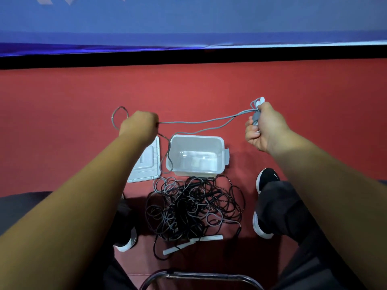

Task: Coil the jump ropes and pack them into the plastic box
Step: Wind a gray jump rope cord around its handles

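Overhead, both hands (138, 124) (262, 128) grip a limp grey rope (199, 122), best held by its handles (256, 117).

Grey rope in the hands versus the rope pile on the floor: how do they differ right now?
The grey rope is lifted, strung between the left hand and right hand; the pile lies tangled on the floor. The grey rope is one colour; the pile is mostly black with grey strands. The grey rope's handles sit in the right hand; the pile's white handles lie loose. Neither is packed in the plastic box.
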`<action>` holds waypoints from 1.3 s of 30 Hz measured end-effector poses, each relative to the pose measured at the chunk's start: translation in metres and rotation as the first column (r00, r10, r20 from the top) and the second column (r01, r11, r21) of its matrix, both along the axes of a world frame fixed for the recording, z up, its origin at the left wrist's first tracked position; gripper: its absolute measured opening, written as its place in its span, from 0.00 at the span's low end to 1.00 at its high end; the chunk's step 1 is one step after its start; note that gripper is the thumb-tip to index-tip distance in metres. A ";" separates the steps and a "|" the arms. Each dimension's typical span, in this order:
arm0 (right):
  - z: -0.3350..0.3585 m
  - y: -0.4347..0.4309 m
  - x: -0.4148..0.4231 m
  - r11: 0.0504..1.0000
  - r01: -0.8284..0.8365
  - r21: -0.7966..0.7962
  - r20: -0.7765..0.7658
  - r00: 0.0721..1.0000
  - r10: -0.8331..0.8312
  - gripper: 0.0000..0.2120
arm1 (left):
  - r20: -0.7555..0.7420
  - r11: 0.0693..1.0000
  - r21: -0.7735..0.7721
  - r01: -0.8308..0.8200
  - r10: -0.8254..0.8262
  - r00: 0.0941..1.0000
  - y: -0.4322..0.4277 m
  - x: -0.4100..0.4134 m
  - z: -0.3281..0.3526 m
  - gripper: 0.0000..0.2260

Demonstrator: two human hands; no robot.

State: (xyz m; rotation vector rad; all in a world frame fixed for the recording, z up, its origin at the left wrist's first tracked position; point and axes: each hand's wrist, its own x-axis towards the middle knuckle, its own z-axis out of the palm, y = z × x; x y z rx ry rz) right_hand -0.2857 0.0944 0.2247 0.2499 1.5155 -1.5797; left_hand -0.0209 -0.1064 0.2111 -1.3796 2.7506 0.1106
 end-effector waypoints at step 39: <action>0.059 -0.017 0.028 0.844 -0.529 -0.094 -0.090 0.848 0.522 0.14 | -0.605 0.346 0.773 0.532 0.150 0.782 0.056 -0.051 0.045 0.07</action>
